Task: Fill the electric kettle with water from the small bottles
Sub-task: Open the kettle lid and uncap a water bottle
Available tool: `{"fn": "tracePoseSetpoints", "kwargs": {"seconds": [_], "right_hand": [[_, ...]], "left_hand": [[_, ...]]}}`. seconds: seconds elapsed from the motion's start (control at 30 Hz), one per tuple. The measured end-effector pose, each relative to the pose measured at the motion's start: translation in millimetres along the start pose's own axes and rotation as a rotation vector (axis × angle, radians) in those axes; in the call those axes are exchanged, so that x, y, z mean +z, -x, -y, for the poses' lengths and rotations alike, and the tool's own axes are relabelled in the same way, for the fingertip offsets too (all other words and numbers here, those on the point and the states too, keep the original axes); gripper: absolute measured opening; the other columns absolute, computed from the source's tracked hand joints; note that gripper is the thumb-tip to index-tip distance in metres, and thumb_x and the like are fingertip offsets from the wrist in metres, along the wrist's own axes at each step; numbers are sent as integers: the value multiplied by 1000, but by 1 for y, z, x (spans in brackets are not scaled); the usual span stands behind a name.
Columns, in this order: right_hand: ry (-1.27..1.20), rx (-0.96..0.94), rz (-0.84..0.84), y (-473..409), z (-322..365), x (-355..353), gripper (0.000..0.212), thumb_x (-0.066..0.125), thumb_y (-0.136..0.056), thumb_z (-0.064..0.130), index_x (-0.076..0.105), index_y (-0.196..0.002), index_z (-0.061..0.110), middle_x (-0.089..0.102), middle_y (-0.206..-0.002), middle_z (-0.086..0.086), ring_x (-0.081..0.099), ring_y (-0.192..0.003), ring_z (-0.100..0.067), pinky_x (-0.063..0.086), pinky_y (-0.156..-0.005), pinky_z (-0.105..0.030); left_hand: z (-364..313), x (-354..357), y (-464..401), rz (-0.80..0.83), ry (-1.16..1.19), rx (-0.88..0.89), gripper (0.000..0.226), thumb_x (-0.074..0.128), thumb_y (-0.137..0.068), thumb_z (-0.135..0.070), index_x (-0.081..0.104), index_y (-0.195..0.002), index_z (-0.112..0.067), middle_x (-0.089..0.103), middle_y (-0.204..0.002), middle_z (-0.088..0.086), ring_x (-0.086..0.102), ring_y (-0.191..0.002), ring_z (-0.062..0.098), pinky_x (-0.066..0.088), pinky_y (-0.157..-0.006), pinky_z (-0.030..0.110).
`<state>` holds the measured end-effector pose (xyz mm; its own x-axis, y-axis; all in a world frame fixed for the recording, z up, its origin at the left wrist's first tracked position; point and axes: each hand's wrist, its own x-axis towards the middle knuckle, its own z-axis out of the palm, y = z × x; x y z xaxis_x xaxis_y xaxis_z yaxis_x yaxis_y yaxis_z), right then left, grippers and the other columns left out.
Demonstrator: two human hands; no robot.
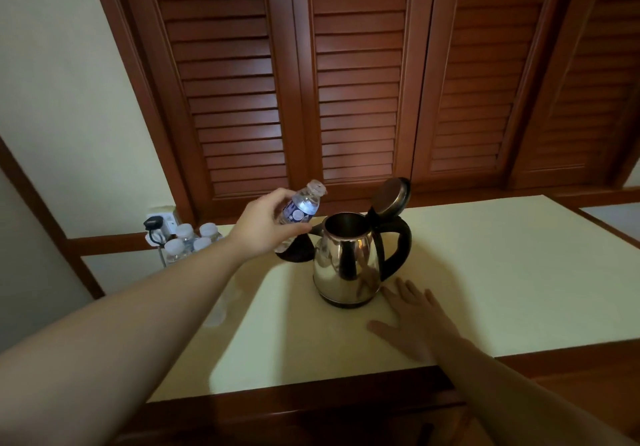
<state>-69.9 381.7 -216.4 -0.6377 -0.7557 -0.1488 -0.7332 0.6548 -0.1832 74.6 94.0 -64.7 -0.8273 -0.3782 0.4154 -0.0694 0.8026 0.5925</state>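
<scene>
On the counter [485,272], the electric kettle [346,265] stands with its lid [391,196] up to receive water; left hand [263,227] grips a small bottle [299,210] tilted toward the mouth, right hand [412,317] rests flat and spread beside the base, probably steadying; spare bottles [188,241] wait far left

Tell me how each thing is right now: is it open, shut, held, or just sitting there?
kettle: upright on the table, lid flipped open.
bottle: held tilted beside the kettle's mouth.
left hand: gripping the bottle.
right hand: open, flat on the table.
spare bottles: standing, caps on.
</scene>
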Motion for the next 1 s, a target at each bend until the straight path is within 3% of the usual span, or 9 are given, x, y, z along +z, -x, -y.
{"fn": "tracePoseSetpoints", "kwargs": {"seconds": [0.17,0.5,0.6,0.73,1.0], "right_hand": [[10,-10,-9,1,0,0,104,8,-79,95,-3,-165,36,-11,-173,-1,-12,-159,-20,-5,-128,-47],[20,-5,-13,-2,-4,4,105,9,-79,96,0,-165,36,-9,-173,1,-10,-159,-19,-3,-129,-46],[3,-5,-11,-4,-5,4,111,3,-72,98,-1,-165,37,-10,-173,2,-11,-159,-18,-4,-129,-45],[10,-4,-20,-5,-6,5,99,13,-83,92,0,-165,38,-9,-173,2,-10,-159,-18,-4,-129,-45],[6,-5,-28,-5,-8,8,98,14,-84,93,1,-164,39,-8,-173,3,-9,-159,-17,-3,-129,-45]], "left_hand": [[4,-3,-18,100,-174,73,61,87,-74,-48,61,-128,-36,65,-117,-6,62,-108,14,52,-97,40],[2,-14,-41,194,-377,126,72,88,-77,-44,58,-141,-30,54,-114,-2,53,-108,18,42,-92,32],[0,-19,-45,233,-419,156,73,87,-78,-46,56,-143,-30,52,-113,-1,54,-108,19,46,-95,36],[-2,-25,-48,265,-460,179,70,86,-79,-45,57,-142,-32,51,-110,-1,54,-105,20,48,-94,40],[-2,-36,-56,282,-494,216,73,87,-76,-49,58,-141,-34,50,-107,-2,53,-99,18,50,-91,40]]}}
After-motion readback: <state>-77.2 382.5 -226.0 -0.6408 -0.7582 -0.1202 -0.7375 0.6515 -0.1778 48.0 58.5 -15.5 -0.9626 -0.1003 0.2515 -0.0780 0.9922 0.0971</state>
